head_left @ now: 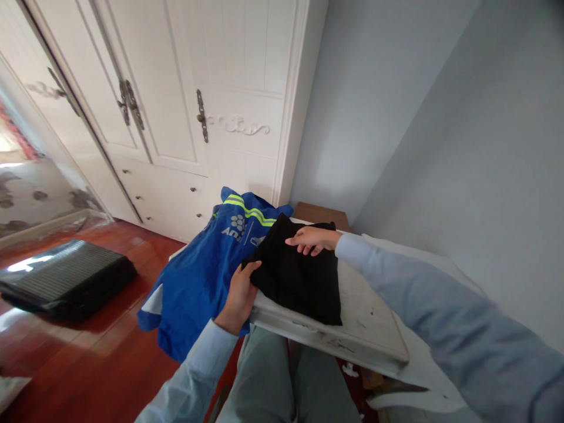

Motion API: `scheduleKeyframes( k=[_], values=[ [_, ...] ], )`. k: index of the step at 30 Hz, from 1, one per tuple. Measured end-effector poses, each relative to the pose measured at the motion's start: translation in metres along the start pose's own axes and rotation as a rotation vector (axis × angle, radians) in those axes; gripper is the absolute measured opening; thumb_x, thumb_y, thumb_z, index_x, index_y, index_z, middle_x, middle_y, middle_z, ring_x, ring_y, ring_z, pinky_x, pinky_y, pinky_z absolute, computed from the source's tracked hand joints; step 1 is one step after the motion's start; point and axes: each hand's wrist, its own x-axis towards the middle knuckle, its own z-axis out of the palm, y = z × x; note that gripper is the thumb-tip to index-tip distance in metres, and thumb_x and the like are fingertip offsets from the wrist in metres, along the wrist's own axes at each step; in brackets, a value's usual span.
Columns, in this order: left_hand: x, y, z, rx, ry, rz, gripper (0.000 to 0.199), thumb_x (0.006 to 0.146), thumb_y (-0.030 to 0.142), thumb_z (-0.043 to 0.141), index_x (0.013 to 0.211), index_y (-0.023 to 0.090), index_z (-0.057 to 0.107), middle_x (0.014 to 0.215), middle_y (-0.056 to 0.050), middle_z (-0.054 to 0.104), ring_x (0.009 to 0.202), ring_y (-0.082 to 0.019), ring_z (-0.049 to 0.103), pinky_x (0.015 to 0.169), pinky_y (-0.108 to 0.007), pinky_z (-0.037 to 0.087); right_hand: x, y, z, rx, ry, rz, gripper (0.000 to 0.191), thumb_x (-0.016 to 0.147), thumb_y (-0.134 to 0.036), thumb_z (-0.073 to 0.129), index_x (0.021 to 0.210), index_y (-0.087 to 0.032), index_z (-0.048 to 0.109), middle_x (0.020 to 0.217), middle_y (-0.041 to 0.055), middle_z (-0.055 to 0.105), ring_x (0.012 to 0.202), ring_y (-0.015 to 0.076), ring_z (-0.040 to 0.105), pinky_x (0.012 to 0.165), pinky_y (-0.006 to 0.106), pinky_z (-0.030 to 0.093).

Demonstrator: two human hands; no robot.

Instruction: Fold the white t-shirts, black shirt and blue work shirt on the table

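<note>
Black cloth [299, 285], flattish, on the white table [374, 317]: likely light, limp, not fragile; best taken by opposite edges. Your left hand [243, 289] pinches one edge (fingers partly hidden); your right hand [314, 239], loosely open, is over it, contact unclear. Blue garment [194, 282], yellow-striped, rumpled, draped over the table's left side.
</note>
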Motion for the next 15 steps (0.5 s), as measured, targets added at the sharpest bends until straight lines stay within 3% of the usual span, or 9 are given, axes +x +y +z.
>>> scheduleKeyframes(
  k=[3, 6, 9, 10, 13, 15],
  values=[
    [-0.001, -0.001, 0.002, 0.009, 0.015, -0.002, 0.016, 0.076, 0.009, 0.066, 0.089, 0.017, 0.068, 0.09, -0.006, 0.072, 0.088, -0.02, 0.068, 0.082, -0.03, 0.056, -0.006, 0.018, 0.016, -0.004, -0.08, 0.002, 0.065, 0.066, -0.064, 0.082, 0.103, -0.016, 0.059, 0.089, 0.0065, 0.066, 0.07, 0.0147, 0.063, 0.063, 0.029, 0.054],
    [0.0, -0.002, 0.002, 0.007, 0.044, -0.011, 0.014, 0.076, 0.007, 0.065, 0.085, 0.017, 0.067, 0.086, -0.006, 0.071, 0.085, -0.02, 0.068, 0.081, -0.03, 0.056, -0.008, 0.022, 0.044, 0.029, -0.031, -0.074, 0.044, 0.073, -0.044, 0.082, 0.093, -0.014, 0.058, 0.076, 0.0025, 0.062, 0.059, 0.0101, 0.058, 0.052, 0.021, 0.046],
    [0.005, -0.002, -0.001, -0.017, 0.065, -0.044, 0.009, 0.078, 0.009, 0.061, 0.081, 0.016, 0.065, 0.08, -0.005, 0.069, 0.079, -0.018, 0.067, 0.078, -0.028, 0.056, -0.012, 0.015, 0.076, 0.159, 0.076, -0.315, 0.025, 0.078, -0.026, 0.074, 0.094, -0.014, 0.058, 0.073, 0.0001, 0.061, 0.054, 0.0068, 0.052, 0.047, 0.018, 0.042],
    [0.006, -0.001, -0.002, -0.028, 0.079, -0.068, 0.007, 0.079, 0.011, 0.06, 0.081, 0.015, 0.064, 0.077, -0.005, 0.068, 0.077, -0.017, 0.067, 0.076, -0.028, 0.056, -0.015, 0.013, 0.086, 0.207, 0.025, -0.407, 0.029, 0.078, -0.024, 0.074, 0.101, -0.015, 0.058, 0.078, 0.0002, 0.063, 0.056, 0.0074, 0.055, 0.049, 0.018, 0.044],
    [0.006, 0.003, -0.002, -0.082, 0.115, -0.131, 0.008, 0.083, 0.018, 0.058, 0.083, 0.014, 0.064, 0.076, -0.004, 0.068, 0.077, -0.019, 0.068, 0.076, -0.03, 0.056, -0.023, 0.007, 0.102, 0.247, -0.286, -0.641, 0.051, 0.076, -0.026, 0.076, 0.121, -0.017, 0.054, 0.098, 0.0043, 0.069, 0.074, 0.0104, 0.066, 0.068, 0.022, 0.053],
    [0.002, 0.007, 0.0, -0.126, 0.085, -0.129, 0.016, 0.087, 0.025, 0.056, 0.089, 0.013, 0.067, 0.083, -0.006, 0.071, 0.083, -0.02, 0.069, 0.079, -0.031, 0.056, -0.023, 0.01, 0.099, 0.246, -0.298, -0.726, 0.054, 0.078, -0.027, 0.074, 0.126, -0.017, 0.052, 0.106, 0.007, 0.07, 0.084, 0.0114, 0.068, 0.079, 0.025, 0.054]
  ],
)
